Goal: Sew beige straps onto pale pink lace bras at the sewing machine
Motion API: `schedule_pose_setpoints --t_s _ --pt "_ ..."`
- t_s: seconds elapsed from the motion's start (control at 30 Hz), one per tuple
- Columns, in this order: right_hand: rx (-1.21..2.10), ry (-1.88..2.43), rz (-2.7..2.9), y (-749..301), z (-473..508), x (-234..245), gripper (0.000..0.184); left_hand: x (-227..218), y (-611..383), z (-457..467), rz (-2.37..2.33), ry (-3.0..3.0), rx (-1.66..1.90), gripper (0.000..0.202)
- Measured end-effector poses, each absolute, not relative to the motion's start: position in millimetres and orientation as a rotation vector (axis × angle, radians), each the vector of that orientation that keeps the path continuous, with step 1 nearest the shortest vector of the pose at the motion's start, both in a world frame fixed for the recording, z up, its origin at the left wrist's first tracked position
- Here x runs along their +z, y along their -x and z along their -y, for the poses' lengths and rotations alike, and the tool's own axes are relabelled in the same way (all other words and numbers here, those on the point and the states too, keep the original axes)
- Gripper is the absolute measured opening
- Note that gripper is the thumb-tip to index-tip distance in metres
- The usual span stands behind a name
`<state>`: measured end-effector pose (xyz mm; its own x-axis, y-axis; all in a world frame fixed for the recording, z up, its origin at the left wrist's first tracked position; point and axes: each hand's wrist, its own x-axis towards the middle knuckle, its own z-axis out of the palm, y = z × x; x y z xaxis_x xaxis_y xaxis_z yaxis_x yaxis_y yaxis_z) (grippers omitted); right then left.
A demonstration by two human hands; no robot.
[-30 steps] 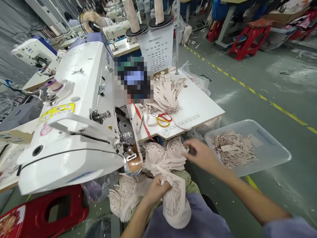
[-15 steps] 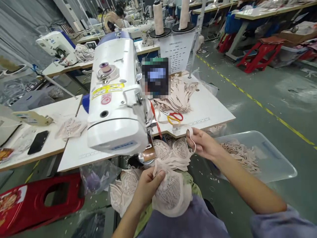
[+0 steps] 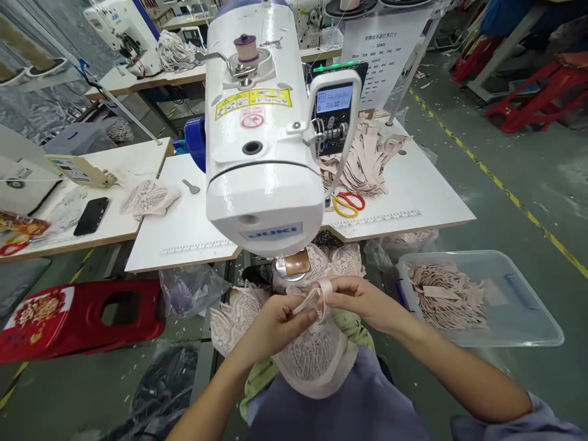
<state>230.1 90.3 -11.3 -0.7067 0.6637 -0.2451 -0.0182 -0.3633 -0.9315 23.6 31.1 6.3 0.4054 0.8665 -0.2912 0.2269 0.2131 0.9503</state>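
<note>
My left hand [image 3: 275, 320] is closed on a pale pink lace bra cup [image 3: 312, 361] that lies in my lap. My right hand [image 3: 356, 298] pinches a narrow pink strap piece [image 3: 319, 297] and holds it against the top edge of the cup, right beside my left fingers. Both hands meet just below the needle end of the white sewing machine [image 3: 261, 141]. More lace cups [image 3: 337, 260] are heaped under the machine head and to my left [image 3: 232, 318].
A clear plastic bin [image 3: 519, 294] of pink strap pieces stands on the floor at my right. On the white table [image 3: 413, 196] lie scissors [image 3: 346, 203] and a pile of pink straps [image 3: 367, 159]. A red stool [image 3: 78, 315] sits lower left; a phone [image 3: 92, 215] rests on the neighbouring table.
My right hand came in from the bin side with a strap piece and now meets my left hand at the cup's edge. My view has swung left, square on the machine.
</note>
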Motion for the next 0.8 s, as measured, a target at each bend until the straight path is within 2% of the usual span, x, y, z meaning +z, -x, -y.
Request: schedule_pose_setpoints --t_s 0.07,0.17,0.33,0.47,0.6,0.8 --pt "1.964 0.900 1.553 -223 -88 -10 0.032 7 -26 -30 -1.146 -1.327 0.607 0.044" --pt "1.787 0.939 1.523 -212 -85 -12 0.032 -1 -40 -20 -1.312 -1.347 0.848 0.033" --pt "1.766 1.051 1.403 -204 -95 -18 0.038 -31 -62 -1 -1.703 -1.282 1.160 0.024" --pt "1.779 1.043 1.451 -206 -122 -13 0.037 -30 -43 -11 -1.630 -1.751 0.994 0.032" --pt "1.735 1.018 1.542 -201 -153 -10 0.030 -12 -21 -31 -1.626 -1.741 0.922 0.034" --pt "1.243 1.052 1.915 -179 -179 -22 0.016 0 -18 -39 -1.639 -1.526 0.878 0.033"
